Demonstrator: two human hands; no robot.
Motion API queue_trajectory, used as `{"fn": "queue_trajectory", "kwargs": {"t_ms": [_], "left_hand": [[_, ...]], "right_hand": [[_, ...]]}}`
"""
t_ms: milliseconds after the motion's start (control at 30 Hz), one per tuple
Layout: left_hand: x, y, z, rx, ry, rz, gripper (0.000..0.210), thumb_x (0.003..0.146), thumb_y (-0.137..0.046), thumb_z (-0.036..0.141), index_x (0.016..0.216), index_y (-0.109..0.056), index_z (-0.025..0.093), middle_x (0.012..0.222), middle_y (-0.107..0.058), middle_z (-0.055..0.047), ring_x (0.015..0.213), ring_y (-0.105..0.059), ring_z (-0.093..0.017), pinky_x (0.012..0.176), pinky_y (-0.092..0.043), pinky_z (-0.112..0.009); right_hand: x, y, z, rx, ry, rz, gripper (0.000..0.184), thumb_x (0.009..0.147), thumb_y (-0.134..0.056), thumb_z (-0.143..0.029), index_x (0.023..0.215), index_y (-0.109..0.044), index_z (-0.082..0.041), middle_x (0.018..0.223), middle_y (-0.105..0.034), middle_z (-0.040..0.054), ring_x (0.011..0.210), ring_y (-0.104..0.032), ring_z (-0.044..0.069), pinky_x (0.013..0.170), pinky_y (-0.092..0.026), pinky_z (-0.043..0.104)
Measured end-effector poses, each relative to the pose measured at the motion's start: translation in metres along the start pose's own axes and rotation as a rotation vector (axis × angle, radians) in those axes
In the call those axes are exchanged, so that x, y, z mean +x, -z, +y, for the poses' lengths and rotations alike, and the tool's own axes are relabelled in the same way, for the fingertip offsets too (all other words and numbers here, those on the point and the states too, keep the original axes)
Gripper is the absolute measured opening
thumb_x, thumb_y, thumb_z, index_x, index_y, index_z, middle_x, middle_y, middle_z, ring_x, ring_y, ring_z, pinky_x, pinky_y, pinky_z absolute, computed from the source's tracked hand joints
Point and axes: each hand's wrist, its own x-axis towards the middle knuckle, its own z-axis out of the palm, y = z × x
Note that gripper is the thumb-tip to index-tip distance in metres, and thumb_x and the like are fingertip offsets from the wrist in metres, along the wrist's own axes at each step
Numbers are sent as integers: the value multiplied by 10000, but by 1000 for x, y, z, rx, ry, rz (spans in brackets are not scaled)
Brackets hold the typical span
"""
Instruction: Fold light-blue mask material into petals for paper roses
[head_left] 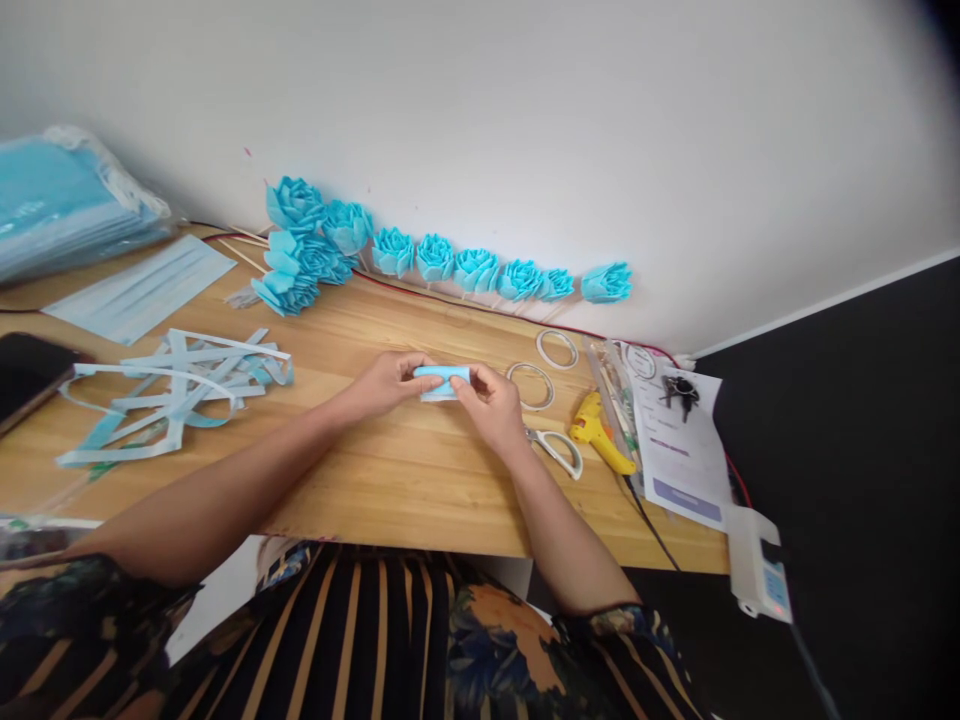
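Note:
Between both hands, over the middle of the wooden table (360, 480), is a small folded or rolled piece of light blue mask fabric (442, 383). My left hand (391, 385) pinches its left end, thumb laid along the near side. My right hand (491, 403) grips the right end, its thumb pressed on the front face; the fingertips behind the fabric are partly hidden. White-handled scissors (562, 455) lie just right of my right wrist, their blades mostly out of sight. Beyond that wrist rests a roll of tape (531, 387).
Blue fabric flowers (435, 258) on sticks line the wall. Cut strips (176, 390), a flat mask (142, 290), a pack of masks (67, 200) and a phone (30, 380) lie left. Rightward are another tape roll (556, 349), a yellow glue gun (600, 432), paper (679, 450) and keys (680, 393).

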Motion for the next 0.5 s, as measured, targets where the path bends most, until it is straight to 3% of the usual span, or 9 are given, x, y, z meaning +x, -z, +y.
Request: {"fn": "queue_trajectory", "kwargs": {"t_ms": [133,300,433,500], "left_hand": [[-4,-4,6,209,-67,30,275,820,-609,429,788,-642,158,686,-600,-3,640,-524,-137,593,-359,-242],[-8,-10,10,434,-182,72,238,848,-588,385,793,-657,164,702,-637,-28,670,-543,-157,632,-344,-264],[-7,-11,9,279,-138,65,230,839,-603,384,796,-650,163,690,-610,-13,648,-524,-140,603,-353,-253],[-6,-10,10,104,-67,98,231,812,-644,385,877,-645,163,710,-602,2,600,-498,-114,552,-352,-235]], "right_hand": [[1,1,2,-7,-35,-68,254,846,-630,-463,858,-644,-209,692,-595,-27,611,-501,122,584,-392,245],[-2,0,-2,-13,-61,-33,274,875,-598,-467,768,-601,-215,568,-526,-48,534,-462,112,520,-348,241],[-1,0,1,109,-120,-59,301,872,-609,-509,778,-595,-223,478,-482,-70,439,-441,106,466,-346,240],[1,1,5,239,-129,-65,349,901,-544,-561,859,-627,-225,545,-556,-47,455,-506,115,481,-416,251]]}}
